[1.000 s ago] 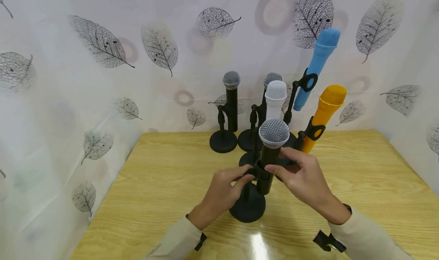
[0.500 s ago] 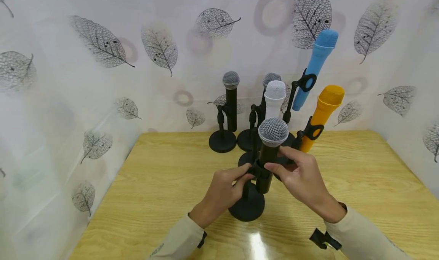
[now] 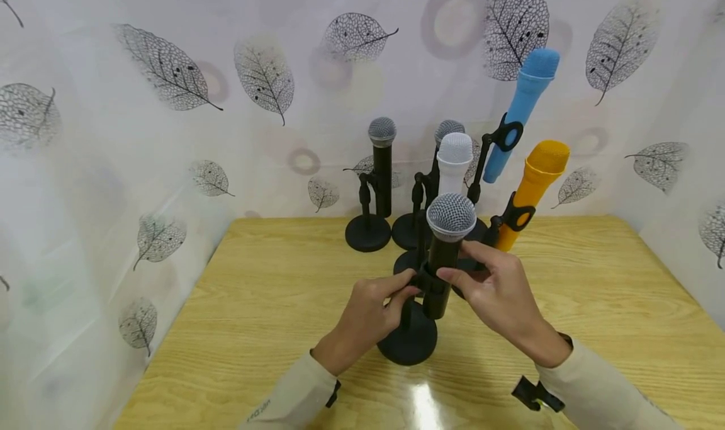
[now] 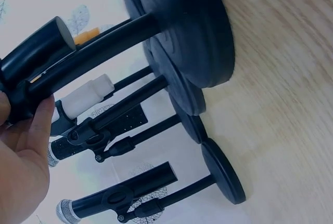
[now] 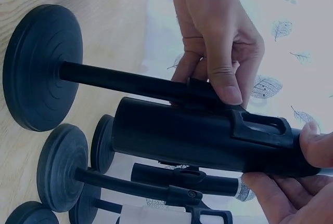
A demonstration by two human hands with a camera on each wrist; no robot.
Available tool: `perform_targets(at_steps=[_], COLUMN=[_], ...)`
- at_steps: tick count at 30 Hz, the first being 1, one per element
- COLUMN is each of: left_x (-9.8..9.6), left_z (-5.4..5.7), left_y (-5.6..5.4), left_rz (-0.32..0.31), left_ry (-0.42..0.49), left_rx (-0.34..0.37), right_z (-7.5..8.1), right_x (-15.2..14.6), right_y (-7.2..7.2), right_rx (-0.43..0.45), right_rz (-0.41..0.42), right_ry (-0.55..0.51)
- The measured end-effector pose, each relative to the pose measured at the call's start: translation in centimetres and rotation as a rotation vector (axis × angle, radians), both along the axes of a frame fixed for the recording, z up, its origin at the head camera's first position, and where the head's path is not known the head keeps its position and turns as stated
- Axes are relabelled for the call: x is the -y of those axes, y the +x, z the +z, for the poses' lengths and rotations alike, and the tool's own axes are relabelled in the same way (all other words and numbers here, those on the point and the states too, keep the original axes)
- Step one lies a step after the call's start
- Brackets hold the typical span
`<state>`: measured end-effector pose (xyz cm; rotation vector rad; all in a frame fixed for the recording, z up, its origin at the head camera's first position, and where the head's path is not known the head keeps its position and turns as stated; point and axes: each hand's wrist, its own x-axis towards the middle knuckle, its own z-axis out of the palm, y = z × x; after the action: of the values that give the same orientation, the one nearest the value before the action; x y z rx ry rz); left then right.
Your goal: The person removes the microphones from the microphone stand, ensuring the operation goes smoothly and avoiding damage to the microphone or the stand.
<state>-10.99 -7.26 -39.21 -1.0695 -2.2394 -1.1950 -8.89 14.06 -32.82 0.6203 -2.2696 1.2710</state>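
A black microphone with a silver mesh head sits in the clip of a black desk stand, leaning slightly to the right. My right hand grips its body just under the head, thumb in front and fingers behind. With thumb and fingertips, my left hand pinches the stand where the clip joins the upright. The stand's round base rests on the table, though the left wrist view shows it only from the side. My right palm partly hides the stands behind it.
Close behind stand several more microphones on stands: a white one, a blue one, a yellow one and black ones, including one at the back left. A leaf-patterned sheet surrounds the wooden table.
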Motion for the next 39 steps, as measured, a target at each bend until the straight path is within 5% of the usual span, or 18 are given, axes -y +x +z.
perform_targets(at_steps=[26, 35, 39], left_x=[0.0, -0.1, -0.1], left_z=[0.2, 0.2, 0.2], left_y=[-0.1, 0.1, 0.1], left_rz=[-0.015, -0.016, -0.021], left_ry=[-0.014, 0.005, 0.012], left_rx=[-0.007, 0.016, 0.017], right_z=[2.1, 0.5, -0.2], right_x=[-0.5, -0.9, -0.7], right_y=[-0.2, -0.1, -0.1], right_rx=[-0.023, 0.092, 0.075], right_rz=[0.006, 0.047, 0.04], right_ry=[0.009, -0.068, -0.088])
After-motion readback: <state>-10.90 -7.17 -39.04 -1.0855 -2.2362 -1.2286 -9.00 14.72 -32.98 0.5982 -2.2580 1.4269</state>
